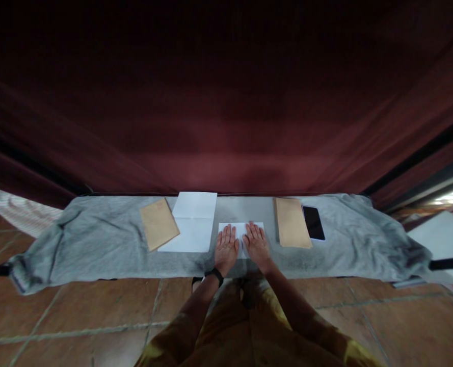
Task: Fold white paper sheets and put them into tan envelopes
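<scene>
A folded white sheet of paper [241, 229] lies on the grey cloth in front of me. My left hand [227, 248] rests flat on its left part, fingers stretched forward. On its right part my right hand [256, 243] is laid flat too, fingers slightly spread. Between the two hands a strip of the paper shows; the rest is covered by my palms. Left of it are larger white sheets [195, 232] with a crease across them. A brown envelope [159, 224] overlaps their left edge. To the right sits a stack of brown envelopes [293, 223].
A phone [314, 223] with a dark screen lies against the right side of the envelope stack. The grey cloth [104, 234] covers a long narrow surface. Behind it hangs a dark red curtain [226, 171]. Brown floor tiles [115, 311] run below the front edge.
</scene>
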A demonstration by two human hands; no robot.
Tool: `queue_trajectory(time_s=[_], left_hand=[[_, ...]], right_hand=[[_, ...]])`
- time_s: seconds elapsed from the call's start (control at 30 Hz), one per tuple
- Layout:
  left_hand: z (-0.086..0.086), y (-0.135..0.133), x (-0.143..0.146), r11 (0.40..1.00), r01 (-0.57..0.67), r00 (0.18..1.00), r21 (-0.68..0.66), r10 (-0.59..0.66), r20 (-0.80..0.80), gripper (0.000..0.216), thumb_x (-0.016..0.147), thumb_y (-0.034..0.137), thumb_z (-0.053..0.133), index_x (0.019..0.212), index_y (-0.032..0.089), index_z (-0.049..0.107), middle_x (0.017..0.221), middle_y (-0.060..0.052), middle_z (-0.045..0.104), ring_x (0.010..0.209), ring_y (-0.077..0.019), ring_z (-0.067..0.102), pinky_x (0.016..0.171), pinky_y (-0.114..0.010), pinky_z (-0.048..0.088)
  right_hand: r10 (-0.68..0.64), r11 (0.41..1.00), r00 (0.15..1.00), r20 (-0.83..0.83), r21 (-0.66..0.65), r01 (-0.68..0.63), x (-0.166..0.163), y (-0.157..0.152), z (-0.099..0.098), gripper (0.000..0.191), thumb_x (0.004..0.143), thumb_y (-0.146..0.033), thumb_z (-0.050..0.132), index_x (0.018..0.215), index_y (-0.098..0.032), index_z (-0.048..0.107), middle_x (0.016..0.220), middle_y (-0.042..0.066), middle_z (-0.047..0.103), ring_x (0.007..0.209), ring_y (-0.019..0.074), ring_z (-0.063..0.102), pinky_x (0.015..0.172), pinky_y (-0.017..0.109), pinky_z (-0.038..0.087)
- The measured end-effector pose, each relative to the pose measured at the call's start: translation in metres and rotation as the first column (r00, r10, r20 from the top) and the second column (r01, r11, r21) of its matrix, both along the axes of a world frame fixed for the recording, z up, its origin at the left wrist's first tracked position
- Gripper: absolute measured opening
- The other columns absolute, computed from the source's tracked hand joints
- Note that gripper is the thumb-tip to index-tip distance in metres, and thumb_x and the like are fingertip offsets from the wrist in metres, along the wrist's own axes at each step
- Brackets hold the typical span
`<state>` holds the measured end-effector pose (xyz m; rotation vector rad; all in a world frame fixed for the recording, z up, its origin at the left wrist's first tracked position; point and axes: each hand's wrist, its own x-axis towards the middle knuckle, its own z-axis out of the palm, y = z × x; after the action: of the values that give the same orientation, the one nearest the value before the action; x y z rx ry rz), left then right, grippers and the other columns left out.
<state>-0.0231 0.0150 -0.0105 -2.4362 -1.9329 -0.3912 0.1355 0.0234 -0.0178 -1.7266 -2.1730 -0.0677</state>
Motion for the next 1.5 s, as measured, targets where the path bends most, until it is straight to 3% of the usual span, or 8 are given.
queue_trajectory(time_s=[0.17, 0.3, 0.5, 0.77, 0.97, 1.23, 1.5], left_hand=[[0.002, 0.001, -0.005, 0.998, -0.068, 0.997, 0.002, 0.068, 0.046, 0.06, 0.103, 0.034, 0.034, 0.155, 0.005, 0.034, 0.161, -0.02, 0.035, 0.153, -0.0284, 0.027, 0.124, -0.051, 0.028], [0.005, 0.003, 0.012, 0.988, -0.153, 0.985, 0.001, 0.153, 0.085, 0.06, 0.103, 0.033, 0.034, 0.155, 0.005, 0.034, 0.161, -0.02, 0.037, 0.153, -0.031, 0.026, 0.125, -0.056, 0.023], [0.003, 0.008, 0.04, 0.998, -0.029, 0.993, -0.059, 0.036, 0.115, 0.059, 0.102, 0.03, 0.034, 0.158, 0.01, 0.031, 0.162, -0.014, 0.037, 0.154, -0.027, 0.026, 0.125, -0.053, 0.024], [0.004, 0.0, 0.001, 0.997, -0.066, 0.996, -0.031, 0.068, 0.056, 0.06, 0.103, 0.033, 0.033, 0.156, 0.005, 0.032, 0.163, -0.019, 0.031, 0.154, -0.028, 0.025, 0.124, -0.05, 0.026], [0.004, -0.004, -0.002, 0.995, -0.099, 0.993, -0.021, 0.1, 0.055, 0.06, 0.102, 0.031, 0.035, 0.157, 0.006, 0.031, 0.163, -0.02, 0.031, 0.155, -0.0293, 0.022, 0.124, -0.052, 0.027], [0.008, -0.004, -0.003, 0.996, -0.064, 0.993, -0.066, 0.07, 0.09, 0.063, 0.098, 0.023, 0.037, 0.159, 0.007, 0.027, 0.166, -0.018, 0.025, 0.156, -0.0303, 0.017, 0.125, -0.055, 0.021], [0.005, -0.002, -0.003, 0.997, -0.068, 0.994, -0.045, 0.072, 0.08, 0.06, 0.101, 0.029, 0.035, 0.157, 0.007, 0.03, 0.166, -0.019, 0.025, 0.156, -0.0299, 0.019, 0.125, -0.053, 0.023]], right_hand=[[-0.082, 0.996, 0.996, -0.023, 0.044, 0.083, 0.015, -0.009, -0.005, 0.057, 0.106, -0.037, 0.032, 0.156, -0.009, 0.036, 0.156, 0.02, 0.044, 0.145, 0.0288, 0.041, 0.118, 0.048, 0.03], [-0.087, 0.995, 0.996, -0.029, 0.054, 0.088, 0.016, -0.011, -0.004, 0.058, 0.106, -0.037, 0.032, 0.156, -0.008, 0.036, 0.156, 0.02, 0.045, 0.145, 0.0295, 0.041, 0.118, 0.048, 0.029], [-0.073, 0.997, 0.997, -0.007, 0.025, 0.073, 0.016, -0.011, -0.004, 0.057, 0.105, -0.034, 0.035, 0.155, -0.007, 0.037, 0.158, 0.021, 0.042, 0.147, 0.0299, 0.037, 0.119, 0.047, 0.027], [-0.089, 0.996, 0.996, 0.004, 0.024, 0.088, 0.017, -0.012, -0.006, 0.057, 0.106, -0.036, 0.033, 0.155, -0.007, 0.036, 0.159, 0.02, 0.041, 0.148, 0.0295, 0.036, 0.12, 0.048, 0.027], [-0.099, 0.995, 0.994, -0.039, 0.026, 0.1, 0.009, -0.008, 0.0, 0.056, 0.106, -0.033, 0.033, 0.154, -0.006, 0.039, 0.155, 0.022, 0.046, 0.145, 0.0309, 0.041, 0.119, 0.053, 0.029], [0.056, 0.992, 0.998, -0.028, -0.114, -0.058, -0.031, 0.0, 0.008, 0.052, 0.106, -0.032, 0.035, 0.153, -0.011, 0.041, 0.159, 0.015, 0.041, 0.148, 0.0243, 0.038, 0.121, 0.047, 0.029], [-0.021, 0.999, 0.999, -0.033, -0.045, 0.02, 0.002, -0.011, 0.0, 0.055, 0.106, -0.038, 0.035, 0.155, -0.013, 0.039, 0.16, 0.016, 0.041, 0.148, 0.028, 0.037, 0.12, 0.05, 0.028]])
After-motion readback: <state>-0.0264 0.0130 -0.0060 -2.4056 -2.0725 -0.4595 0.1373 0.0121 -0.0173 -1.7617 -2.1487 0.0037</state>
